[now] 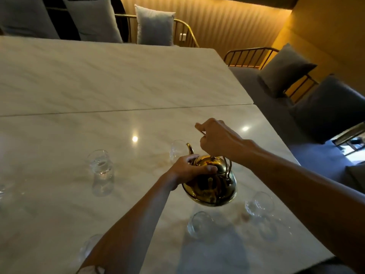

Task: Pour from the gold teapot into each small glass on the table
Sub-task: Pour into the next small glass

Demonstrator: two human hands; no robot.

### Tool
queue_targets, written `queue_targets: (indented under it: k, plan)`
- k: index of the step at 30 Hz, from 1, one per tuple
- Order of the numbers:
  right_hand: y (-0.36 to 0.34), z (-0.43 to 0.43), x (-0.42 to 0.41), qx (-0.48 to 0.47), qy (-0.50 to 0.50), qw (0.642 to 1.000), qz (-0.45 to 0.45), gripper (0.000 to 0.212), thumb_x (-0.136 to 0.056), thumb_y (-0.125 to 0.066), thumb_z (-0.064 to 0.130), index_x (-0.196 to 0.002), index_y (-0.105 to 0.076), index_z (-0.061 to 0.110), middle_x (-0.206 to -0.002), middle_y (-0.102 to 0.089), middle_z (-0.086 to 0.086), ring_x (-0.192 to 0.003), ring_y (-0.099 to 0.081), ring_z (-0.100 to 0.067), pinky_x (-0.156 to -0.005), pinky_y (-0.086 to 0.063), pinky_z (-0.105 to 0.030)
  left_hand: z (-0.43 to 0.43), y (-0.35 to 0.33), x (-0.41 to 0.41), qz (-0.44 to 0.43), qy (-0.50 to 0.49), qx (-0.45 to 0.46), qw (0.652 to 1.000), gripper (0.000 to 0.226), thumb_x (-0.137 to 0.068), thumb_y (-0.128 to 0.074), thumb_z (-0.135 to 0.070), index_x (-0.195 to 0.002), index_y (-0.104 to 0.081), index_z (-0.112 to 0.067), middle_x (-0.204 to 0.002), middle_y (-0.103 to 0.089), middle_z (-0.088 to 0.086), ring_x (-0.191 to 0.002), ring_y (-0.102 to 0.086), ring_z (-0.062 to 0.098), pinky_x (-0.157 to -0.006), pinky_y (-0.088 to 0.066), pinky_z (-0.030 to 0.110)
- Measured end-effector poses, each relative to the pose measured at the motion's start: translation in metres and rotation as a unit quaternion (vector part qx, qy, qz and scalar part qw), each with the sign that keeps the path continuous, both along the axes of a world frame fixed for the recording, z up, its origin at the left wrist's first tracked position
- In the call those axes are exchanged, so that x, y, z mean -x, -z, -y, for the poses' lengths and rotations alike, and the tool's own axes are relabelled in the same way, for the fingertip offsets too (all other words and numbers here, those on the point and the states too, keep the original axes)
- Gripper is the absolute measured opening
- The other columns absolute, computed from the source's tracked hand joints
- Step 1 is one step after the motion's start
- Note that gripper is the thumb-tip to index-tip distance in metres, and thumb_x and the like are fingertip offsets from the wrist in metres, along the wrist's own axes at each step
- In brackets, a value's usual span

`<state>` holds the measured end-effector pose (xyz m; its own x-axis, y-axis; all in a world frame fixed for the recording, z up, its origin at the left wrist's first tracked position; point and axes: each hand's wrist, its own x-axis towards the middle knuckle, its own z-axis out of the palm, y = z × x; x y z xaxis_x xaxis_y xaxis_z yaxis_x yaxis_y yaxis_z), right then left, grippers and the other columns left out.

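Right hand point(214, 140) grips the handle of the round polished gold teapot point(211, 183), lifted above the marble desk point(118, 80); left hand point(188, 169) presses its lid. Tip slowly, spout over the small clear glass point(177, 150) just beyond.

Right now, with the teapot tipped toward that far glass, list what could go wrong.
1. The spout of the shiny gold metal teapot sits beside the small clear glass, not clearly over its mouth; the pour may hit the pale marble table.
2. The left hand presses the lid; slipping could drop it.
3. The right hand pinches the thin handle; it may swing.
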<state>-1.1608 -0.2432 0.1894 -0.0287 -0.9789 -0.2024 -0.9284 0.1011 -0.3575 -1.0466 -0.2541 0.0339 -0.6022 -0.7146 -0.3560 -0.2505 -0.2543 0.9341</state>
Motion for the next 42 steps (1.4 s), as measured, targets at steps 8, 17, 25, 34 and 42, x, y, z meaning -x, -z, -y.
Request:
queue_targets:
  k: [8,17,25,34,42]
  plan:
    - [0.029,0.057,0.008,-0.054,-0.051,0.997,-0.005,0.051,-0.087,-0.057,-0.001,-0.137,-0.051,0.005,-0.145,-0.049,-0.006,-0.084,-0.066,-0.016,-0.052,-0.042,-0.015,0.026,0.03,0.011,-0.001,-0.032,-0.05,0.998,0.062,-0.062,-0.085,-0.063,-0.112,-0.078,-0.028,-0.109,-0.08,0.0,-0.105,-0.076,0.019,-0.098,-0.061,0.045]
    - [0.049,0.09,0.011,-0.117,-0.06,0.991,-0.032,0.042,-0.087,-0.059,0.002,-0.129,-0.056,0.002,-0.125,-0.063,-0.011,-0.058,-0.052,-0.009,-0.054,-0.048,-0.026,0.035,0.044,0.019,0.008,-0.046,-0.095,0.994,0.067,-0.06,-0.085,-0.066,-0.116,-0.076,-0.029,-0.111,-0.08,0.001,-0.103,-0.077,0.021,-0.096,-0.062,0.048]
    - [0.052,0.105,0.011,-0.149,-0.067,0.986,-0.043,0.043,-0.086,-0.058,0.002,-0.129,-0.054,0.001,-0.124,-0.063,-0.011,-0.053,-0.051,-0.012,-0.045,-0.041,-0.024,0.04,0.046,0.021,0.01,-0.053,-0.116,0.992,0.078,-0.054,-0.083,-0.072,-0.118,-0.074,-0.027,-0.112,-0.08,0.002,-0.104,-0.077,0.021,-0.096,-0.062,0.048]
    - [0.054,0.109,0.008,-0.151,-0.072,0.985,-0.05,0.038,-0.086,-0.059,0.004,-0.123,-0.059,0.001,-0.105,-0.068,-0.013,-0.052,-0.056,-0.016,-0.047,-0.045,-0.026,0.044,0.046,0.019,0.017,-0.06,-0.117,0.991,0.081,-0.054,-0.082,-0.073,-0.12,-0.073,-0.027,-0.114,-0.079,0.001,-0.105,-0.077,0.021,-0.097,-0.061,0.048]
    - [0.054,0.112,0.006,-0.157,-0.075,0.982,-0.073,0.036,-0.085,-0.058,0.003,-0.121,-0.06,0.003,-0.08,-0.069,-0.013,-0.048,-0.058,-0.017,-0.049,-0.048,-0.027,0.044,0.044,0.018,0.012,-0.052,-0.112,0.992,0.079,-0.056,-0.08,-0.072,-0.12,-0.073,-0.027,-0.114,-0.079,0.001,-0.105,-0.076,0.02,-0.099,-0.06,0.046]
